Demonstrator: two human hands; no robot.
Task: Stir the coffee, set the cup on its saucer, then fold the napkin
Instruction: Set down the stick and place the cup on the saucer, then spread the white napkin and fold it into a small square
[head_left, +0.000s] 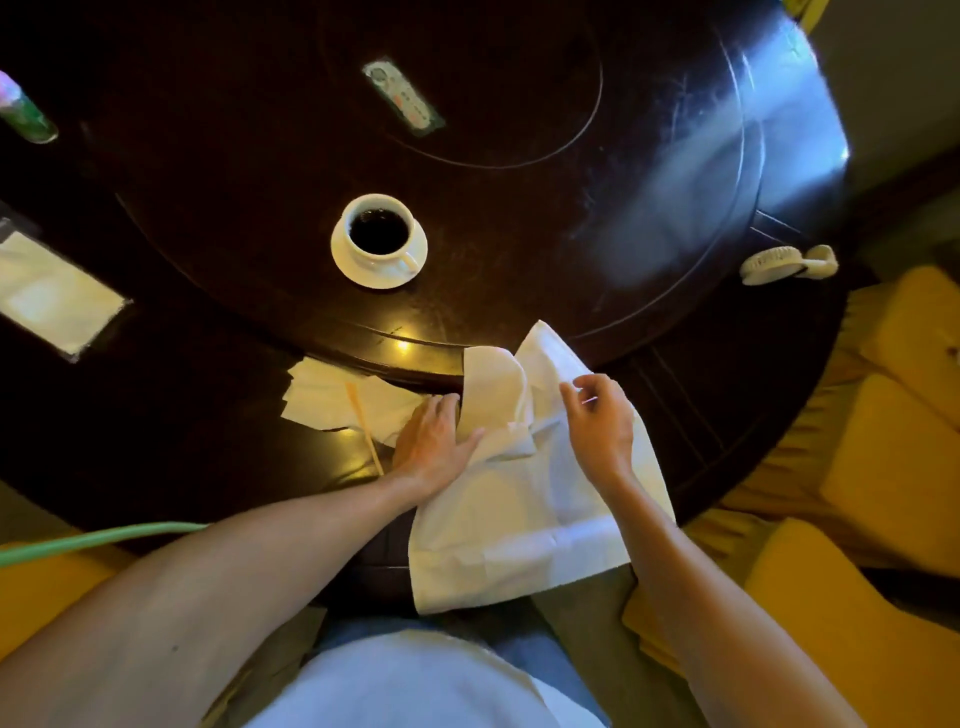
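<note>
The napkin (524, 499) lies half-opened over the table (519, 104) edge, so folding is in hand (cup (382, 236) sits on its saucer (345, 265)). Left hand (434, 441) presses it flat, fingers spread; right hand (597, 421) pinches an upper fold. Next, I'd judge: matching edges squarely.

Relative to the cup (379, 232): the green bottle-like object (26, 111) at far upper left is blurred and cut by the frame's left edge, identity undetermined; the print on the flat packet (403, 98) beyond the cup is too small to read. Nearer than the cup, the left hand (434, 441) has its fingertips tucked under a napkin (524, 493) fold, and the napkin hides the table's (649, 156) near rim.
</note>
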